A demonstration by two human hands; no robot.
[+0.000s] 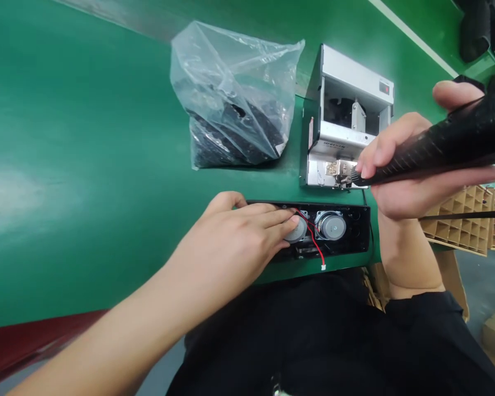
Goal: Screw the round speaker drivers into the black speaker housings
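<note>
My left hand lies over the left part of a long black speaker housing, holding it against the bench. Its fingers reach onto one round speaker, partly covering it. A second speaker shows uncovered to the right. Red and black wires run between the speakers, ending in a small white plug over the front edge. My right hand is closed around a black electric screwdriver. The screwdriver's front end is at the pickup spot of a silver screw feeder; its bit is hard to make out.
Behind the housing stands a clear plastic bag with black parts inside. The bench top is green. Cardboard divider trays are at the right, below a thin black cable. Black objects sit at the far right.
</note>
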